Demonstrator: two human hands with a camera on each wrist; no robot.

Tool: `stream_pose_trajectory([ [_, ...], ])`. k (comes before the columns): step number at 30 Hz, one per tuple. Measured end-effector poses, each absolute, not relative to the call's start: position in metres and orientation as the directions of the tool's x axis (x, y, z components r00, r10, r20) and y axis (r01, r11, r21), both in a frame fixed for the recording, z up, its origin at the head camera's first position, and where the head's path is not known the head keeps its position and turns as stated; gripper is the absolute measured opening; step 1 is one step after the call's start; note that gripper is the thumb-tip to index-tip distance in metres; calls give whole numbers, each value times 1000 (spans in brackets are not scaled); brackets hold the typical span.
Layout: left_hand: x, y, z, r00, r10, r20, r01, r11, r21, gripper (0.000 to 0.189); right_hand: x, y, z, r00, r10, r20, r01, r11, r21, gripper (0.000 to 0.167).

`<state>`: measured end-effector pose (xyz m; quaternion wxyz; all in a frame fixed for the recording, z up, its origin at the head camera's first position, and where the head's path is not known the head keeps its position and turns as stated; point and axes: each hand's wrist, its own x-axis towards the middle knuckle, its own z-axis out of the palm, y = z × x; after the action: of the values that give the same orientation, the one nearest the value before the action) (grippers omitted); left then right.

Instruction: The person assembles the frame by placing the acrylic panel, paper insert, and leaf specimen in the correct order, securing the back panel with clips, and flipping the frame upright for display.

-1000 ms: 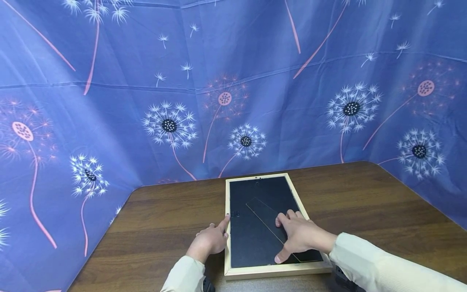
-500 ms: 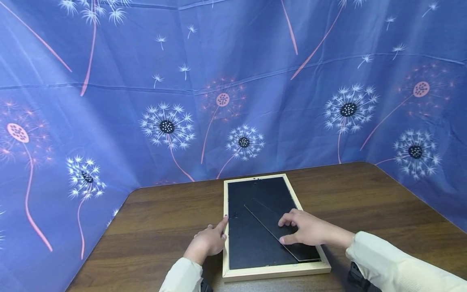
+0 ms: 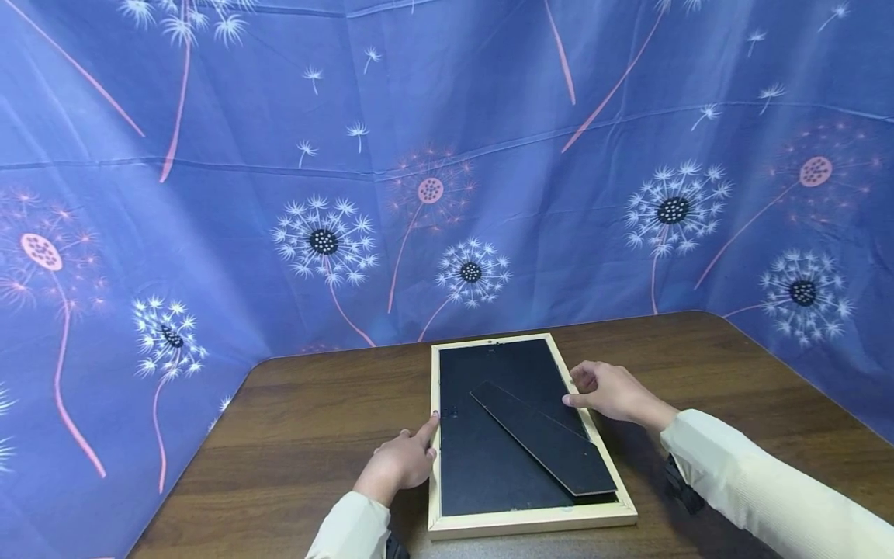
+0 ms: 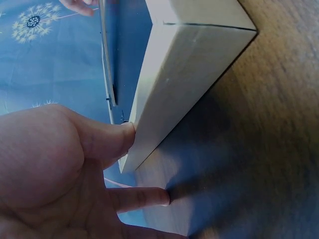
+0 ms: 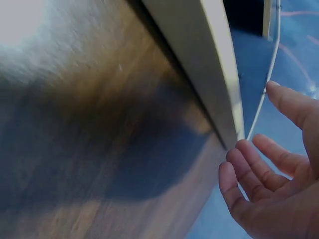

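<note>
A picture frame [image 3: 531,519] with a pale wooden rim lies face down on the table, its black backing board [image 3: 482,473] facing up. Slanting across the board is a black easel stand [image 3: 548,446], its wide lower end slightly lifted. At the left rim, my left hand [image 3: 400,466] touches the wood with its fingers extended; in the left wrist view the thumb [image 4: 112,142] meets the rim's top edge. My right hand [image 3: 618,396] hovers by the right rim, fingers loosely bent and nothing in them. The right wrist view shows its fingertips [image 5: 241,149] beside the frame's edge.
The brown wood-grain table [image 3: 328,404] extends to both sides of the frame. Behind it hangs a blue cloth [image 3: 559,233] printed with dandelions. Dark straps [image 3: 680,485] circle the wrists below cream sleeves [image 3: 754,481].
My right hand has gone from above the easel stand and backing board to the right rim, up and rightward. The stand's lower end now sits raised. My left hand has stayed at the left rim.
</note>
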<state>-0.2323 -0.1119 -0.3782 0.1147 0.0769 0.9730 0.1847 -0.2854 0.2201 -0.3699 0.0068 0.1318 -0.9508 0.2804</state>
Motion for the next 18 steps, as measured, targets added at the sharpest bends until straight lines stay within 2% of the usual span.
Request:
stream_pose_trajectory([
  [9,-232,-110,-381,-964,185,-189,105,924,367,51,-309,220,-387,-964,-235,123,-264,814,-517,60],
  [18,-232,-112,-379,-968,184,-171,117,932,343,51,-319,212,-389,-982,-162,92,-186,813,-552,57],
])
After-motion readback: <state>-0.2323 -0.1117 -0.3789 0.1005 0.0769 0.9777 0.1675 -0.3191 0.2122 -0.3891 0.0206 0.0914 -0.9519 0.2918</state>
